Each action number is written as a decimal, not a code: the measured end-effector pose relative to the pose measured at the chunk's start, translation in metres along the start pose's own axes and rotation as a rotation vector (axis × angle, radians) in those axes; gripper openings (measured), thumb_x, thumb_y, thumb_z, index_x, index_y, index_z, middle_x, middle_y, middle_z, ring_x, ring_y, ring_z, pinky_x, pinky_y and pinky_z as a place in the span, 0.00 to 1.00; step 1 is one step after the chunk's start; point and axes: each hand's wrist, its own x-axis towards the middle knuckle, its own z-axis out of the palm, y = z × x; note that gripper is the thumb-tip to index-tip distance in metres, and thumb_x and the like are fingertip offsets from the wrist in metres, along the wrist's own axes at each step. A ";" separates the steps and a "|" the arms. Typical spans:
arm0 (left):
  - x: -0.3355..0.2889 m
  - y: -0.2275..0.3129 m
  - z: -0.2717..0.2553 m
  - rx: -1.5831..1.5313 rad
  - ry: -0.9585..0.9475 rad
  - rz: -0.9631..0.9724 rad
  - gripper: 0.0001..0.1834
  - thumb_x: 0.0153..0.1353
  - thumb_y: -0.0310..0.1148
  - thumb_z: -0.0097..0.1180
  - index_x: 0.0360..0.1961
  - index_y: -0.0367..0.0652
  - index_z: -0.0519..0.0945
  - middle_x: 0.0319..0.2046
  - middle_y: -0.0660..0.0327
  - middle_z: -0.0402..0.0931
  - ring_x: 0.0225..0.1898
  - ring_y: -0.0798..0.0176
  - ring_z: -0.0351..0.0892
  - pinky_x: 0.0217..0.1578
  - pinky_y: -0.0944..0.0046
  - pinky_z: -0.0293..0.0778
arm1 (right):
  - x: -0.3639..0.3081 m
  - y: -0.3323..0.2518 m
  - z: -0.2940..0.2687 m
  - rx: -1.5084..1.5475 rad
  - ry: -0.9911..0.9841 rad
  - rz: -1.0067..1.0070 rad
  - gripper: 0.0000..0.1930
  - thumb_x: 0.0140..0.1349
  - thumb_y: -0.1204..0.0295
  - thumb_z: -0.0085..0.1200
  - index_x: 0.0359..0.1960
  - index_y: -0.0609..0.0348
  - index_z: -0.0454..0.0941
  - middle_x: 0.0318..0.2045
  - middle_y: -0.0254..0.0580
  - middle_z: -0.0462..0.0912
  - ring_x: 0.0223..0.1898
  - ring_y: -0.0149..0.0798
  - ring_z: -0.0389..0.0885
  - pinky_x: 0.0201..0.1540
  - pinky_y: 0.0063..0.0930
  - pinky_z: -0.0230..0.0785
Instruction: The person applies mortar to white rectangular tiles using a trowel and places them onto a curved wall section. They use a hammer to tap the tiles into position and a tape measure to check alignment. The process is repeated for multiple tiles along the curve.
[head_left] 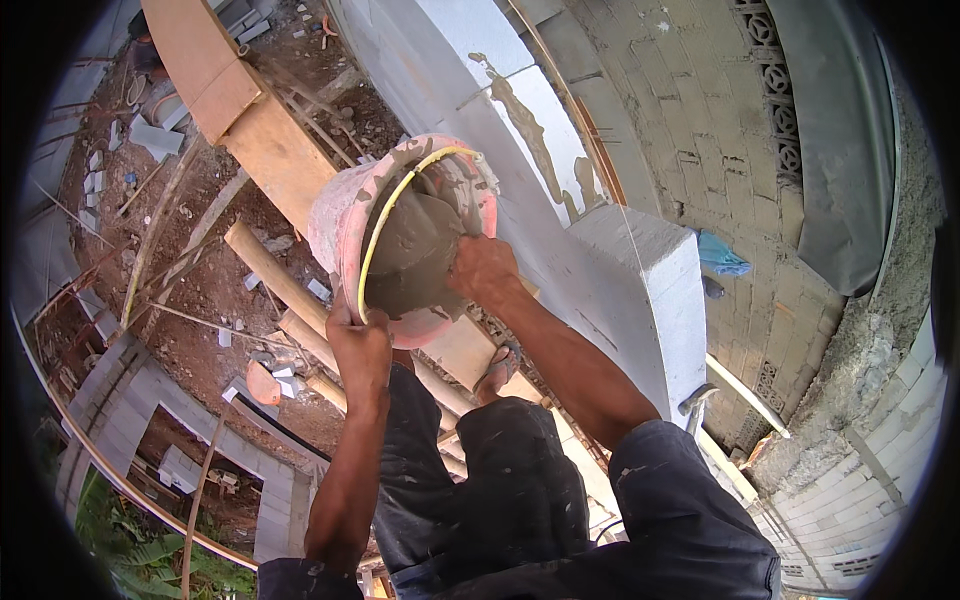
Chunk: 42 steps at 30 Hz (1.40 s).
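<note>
A tilted pink bucket (pixel 327 217) with a yellow handle (pixel 385 210) hangs in front of me, above the planks. Grey wet mortar (pixel 410 245) fills much of it and is smeared on the rim. My left hand (pixel 358 340) is closed on the near left rim. Inside the right side of the bucket, my right hand (pixel 484 268) is curled shut against the mortar; what it holds, if anything, is hidden. To the right runs a wall of white blocks (pixel 480 30), with a patch of mortar (pixel 525 130) on its top and a raised block (pixel 640 245) at its near end.
Wooden boards (pixel 270 150) and round poles (pixel 275 275) lie at the left above rubble-strewn ground (pixel 210 240). A metal-headed tool (pixel 697 400) is by the near block. A taut string (pixel 636 250) crosses it. A grey block wall (pixel 700 130) stands farther right.
</note>
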 end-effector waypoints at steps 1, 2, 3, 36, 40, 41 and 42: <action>0.001 0.002 0.000 0.025 -0.015 -0.017 0.23 0.53 0.17 0.48 0.53 0.32 0.76 0.39 0.60 0.79 0.41 0.66 0.76 0.46 0.65 0.70 | -0.006 -0.001 0.000 0.045 -0.047 -0.005 0.21 0.52 0.58 0.59 0.38 0.66 0.81 0.37 0.61 0.84 0.42 0.55 0.84 0.46 0.42 0.76; -0.001 0.009 0.001 0.021 -0.020 -0.039 0.24 0.53 0.17 0.47 0.54 0.32 0.75 0.36 0.62 0.76 0.37 0.68 0.73 0.41 0.67 0.68 | -0.016 0.003 -0.004 0.089 -0.098 -0.013 0.21 0.52 0.58 0.58 0.38 0.66 0.82 0.36 0.60 0.84 0.42 0.55 0.84 0.46 0.42 0.77; -0.002 0.019 0.002 0.017 -0.027 -0.062 0.25 0.53 0.16 0.46 0.54 0.32 0.75 0.33 0.64 0.74 0.33 0.71 0.71 0.36 0.69 0.67 | -0.026 0.008 -0.006 0.133 -0.149 -0.019 0.22 0.52 0.57 0.58 0.38 0.67 0.82 0.36 0.59 0.85 0.42 0.55 0.84 0.46 0.42 0.77; 0.058 -0.040 -0.082 -0.157 0.053 -0.204 0.24 0.46 0.15 0.47 0.49 0.32 0.77 0.38 0.59 0.77 0.37 0.64 0.76 0.40 0.66 0.72 | 0.007 0.054 -0.088 0.232 0.669 0.308 0.18 0.59 0.66 0.53 0.44 0.68 0.71 0.41 0.62 0.81 0.41 0.61 0.82 0.46 0.51 0.73; 0.067 -0.055 -0.099 -0.187 0.041 -0.226 0.24 0.46 0.15 0.47 0.48 0.31 0.76 0.38 0.58 0.77 0.36 0.65 0.77 0.38 0.66 0.72 | -0.011 0.060 -0.061 0.257 0.626 0.374 0.18 0.59 0.66 0.52 0.45 0.68 0.70 0.43 0.62 0.79 0.42 0.61 0.81 0.46 0.52 0.72; 0.066 -0.047 -0.097 -0.150 0.057 -0.245 0.24 0.46 0.15 0.47 0.48 0.31 0.76 0.37 0.58 0.77 0.34 0.65 0.77 0.38 0.66 0.72 | -0.015 0.061 -0.053 0.266 0.600 0.413 0.18 0.60 0.66 0.51 0.46 0.68 0.70 0.44 0.62 0.78 0.43 0.61 0.81 0.47 0.52 0.72; 0.068 -0.048 -0.098 -0.158 0.058 -0.246 0.23 0.46 0.15 0.47 0.48 0.31 0.76 0.37 0.59 0.77 0.33 0.64 0.77 0.38 0.66 0.72 | -0.020 0.062 -0.045 0.300 0.625 0.440 0.18 0.60 0.66 0.52 0.46 0.68 0.70 0.43 0.62 0.78 0.43 0.61 0.80 0.47 0.53 0.72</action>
